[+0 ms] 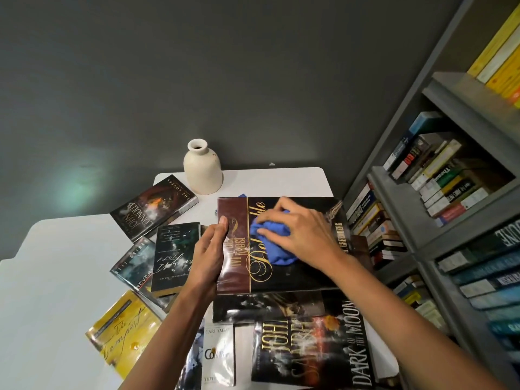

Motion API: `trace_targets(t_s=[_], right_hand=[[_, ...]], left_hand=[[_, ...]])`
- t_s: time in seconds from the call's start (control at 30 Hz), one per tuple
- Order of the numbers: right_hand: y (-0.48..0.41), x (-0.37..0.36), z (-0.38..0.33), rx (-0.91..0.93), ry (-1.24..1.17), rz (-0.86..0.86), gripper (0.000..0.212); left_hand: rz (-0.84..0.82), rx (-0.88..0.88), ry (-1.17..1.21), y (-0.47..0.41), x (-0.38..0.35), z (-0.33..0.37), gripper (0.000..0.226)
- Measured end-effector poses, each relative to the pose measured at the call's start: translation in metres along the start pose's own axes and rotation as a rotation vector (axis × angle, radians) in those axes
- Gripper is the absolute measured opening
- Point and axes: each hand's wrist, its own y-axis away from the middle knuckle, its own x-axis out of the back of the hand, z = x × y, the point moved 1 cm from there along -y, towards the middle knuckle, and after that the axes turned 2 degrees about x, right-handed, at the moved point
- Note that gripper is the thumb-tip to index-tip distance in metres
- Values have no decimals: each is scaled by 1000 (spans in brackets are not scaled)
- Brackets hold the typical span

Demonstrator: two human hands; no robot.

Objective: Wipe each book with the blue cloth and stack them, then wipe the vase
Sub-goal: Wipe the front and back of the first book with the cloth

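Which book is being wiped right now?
The black-and-maroon book with gold script: the right hand holds the blue cloth on its cover, the left hand grips its edge.

White table point(281, 181); scattered books point(153, 209); cream vase point(202, 170) at rear
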Motion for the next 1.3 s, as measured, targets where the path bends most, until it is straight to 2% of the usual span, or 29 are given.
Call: trace_targets(t_s=[0.13, 0.3, 0.4, 0.53, 0.63, 0.7, 0.8, 0.93, 1.13, 1.23, 1.3], right_hand=[[-18, 9, 16, -138, 56, 83, 20], [-47, -14, -33, -28, 42, 6, 23], [-53, -9, -25, -33, 46, -15, 24], [-54, 0, -12, -63, 46, 57, 22], [-37, -8, -27, -19, 6, 10, 24], [-20, -8, -25, -10, -32, -23, 23], [-5, 5, 2, -106, 4, -18, 19], [-16, 8, 16, -239, 74, 105, 21], [-5, -15, -37, -32, -48, -24, 25], [19, -7, -18, -39, -52, -63, 22], [22, -1, 0, -112, -22, 5, 18]], left_hand=[[-55, -8, -5, 1, -1, -2, 28], [-104, 16, 37, 5, -10, 0, 37], [-89, 1, 31, 5, -8, 2, 37], [-54, -12, -32, 4, -10, 6, 44], [-16, -1, 39, 3, -11, 7, 45], [10, 2, 51, 1, -9, 7, 54], [37, 34, 56, -2, -2, 8, 52], [23, 43, 57, -4, -5, 6, 50], [12, 14, 115, -7, -4, 6, 59], [17, 24, 124, -14, 5, -1, 44], [18, 33, 122, -15, 6, -2, 36]])
